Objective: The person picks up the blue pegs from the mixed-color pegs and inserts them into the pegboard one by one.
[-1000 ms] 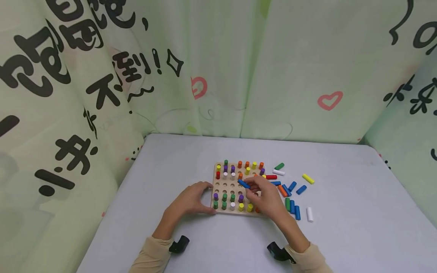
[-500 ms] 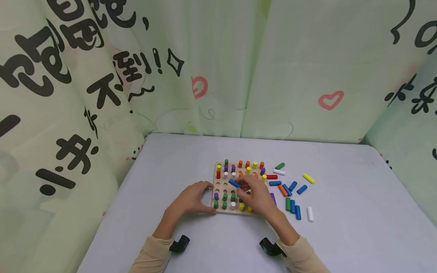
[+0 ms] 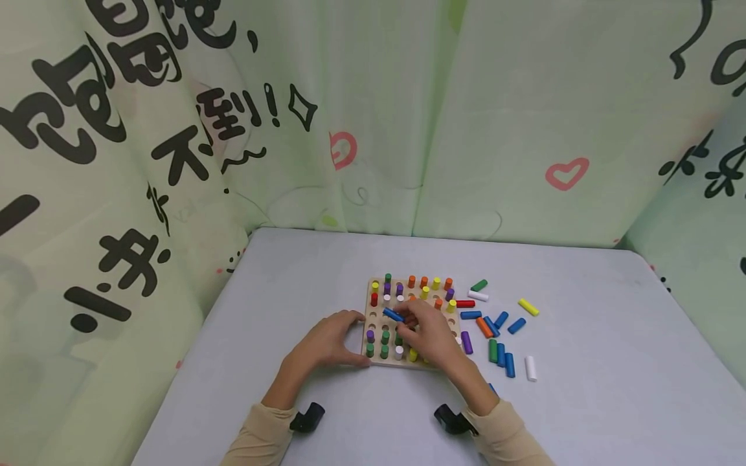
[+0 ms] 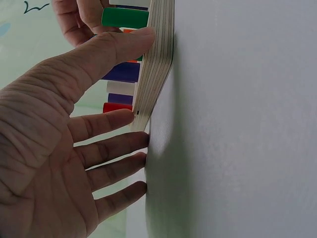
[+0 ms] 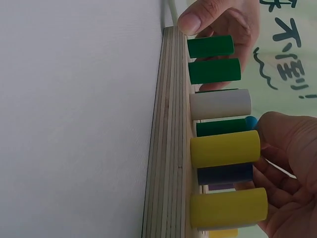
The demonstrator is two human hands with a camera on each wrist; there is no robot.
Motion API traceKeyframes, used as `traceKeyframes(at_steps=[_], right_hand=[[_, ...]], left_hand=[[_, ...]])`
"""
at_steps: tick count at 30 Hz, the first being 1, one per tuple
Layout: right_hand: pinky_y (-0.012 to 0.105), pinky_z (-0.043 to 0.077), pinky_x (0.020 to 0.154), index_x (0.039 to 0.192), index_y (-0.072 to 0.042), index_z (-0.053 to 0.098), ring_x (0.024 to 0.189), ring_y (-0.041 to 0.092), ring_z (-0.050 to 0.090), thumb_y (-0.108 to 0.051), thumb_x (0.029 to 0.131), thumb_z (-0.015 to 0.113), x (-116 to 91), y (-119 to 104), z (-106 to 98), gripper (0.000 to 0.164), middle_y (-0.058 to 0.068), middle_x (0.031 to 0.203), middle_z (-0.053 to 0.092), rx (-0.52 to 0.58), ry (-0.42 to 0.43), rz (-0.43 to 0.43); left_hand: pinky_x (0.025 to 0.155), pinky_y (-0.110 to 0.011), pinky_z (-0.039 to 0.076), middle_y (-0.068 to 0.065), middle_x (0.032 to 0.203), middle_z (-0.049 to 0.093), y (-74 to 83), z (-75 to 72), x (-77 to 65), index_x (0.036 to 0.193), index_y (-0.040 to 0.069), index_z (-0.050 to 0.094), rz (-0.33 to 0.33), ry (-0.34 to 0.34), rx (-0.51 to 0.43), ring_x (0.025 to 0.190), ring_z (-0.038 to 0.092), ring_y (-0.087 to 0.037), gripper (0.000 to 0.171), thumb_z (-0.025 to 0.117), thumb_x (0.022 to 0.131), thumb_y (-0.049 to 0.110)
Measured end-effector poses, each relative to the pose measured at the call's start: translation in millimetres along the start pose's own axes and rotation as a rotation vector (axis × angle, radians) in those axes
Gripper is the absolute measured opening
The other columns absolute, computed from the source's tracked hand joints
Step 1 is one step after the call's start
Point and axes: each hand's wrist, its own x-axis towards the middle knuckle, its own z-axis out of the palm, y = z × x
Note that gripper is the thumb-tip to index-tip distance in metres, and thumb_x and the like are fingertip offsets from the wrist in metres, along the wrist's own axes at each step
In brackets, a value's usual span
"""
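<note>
Pinched in right hand (image 3: 428, 333): blue peg (image 3: 393, 314), above board (image 4: 161, 49). During last second, peg has shifted toward board's left edge; not yet seated in hole. Left hand (image 3: 329, 340), fingers straight, touches left edge.

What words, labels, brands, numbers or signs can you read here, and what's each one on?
"不": on the curtain, left side.
"!": on the curtain, beside a star outline.
Heart outline, pink: on the curtain, right side.
Other black writing on the curtain: slanted, folded or cut off; I can't read it with certainty.
Board and pegs: none that I can see.
</note>
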Motion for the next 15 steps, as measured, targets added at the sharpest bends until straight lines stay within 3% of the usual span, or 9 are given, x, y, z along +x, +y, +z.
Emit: traceKeyframes(at_steps=[15], right_hand=[[0.031, 0.061, 0.082, 0.114, -0.007, 0.073, 0.086, 0.013, 0.063, -0.006, 0.092, 0.074, 12, 1, 11, 0.023, 0.003, 0.103, 0.07, -0.015, -0.029, 0.024]], left_hand=[[0.114, -0.049, 0.043, -0.012, 0.143, 0.059, -1.4, 0.2, 0.8, 0.139, 0.008, 0.057, 0.003, -0.004, -0.002, 0.135, 0.053, -0.031, 0.083, 0.09, 0.073, 0.044]])
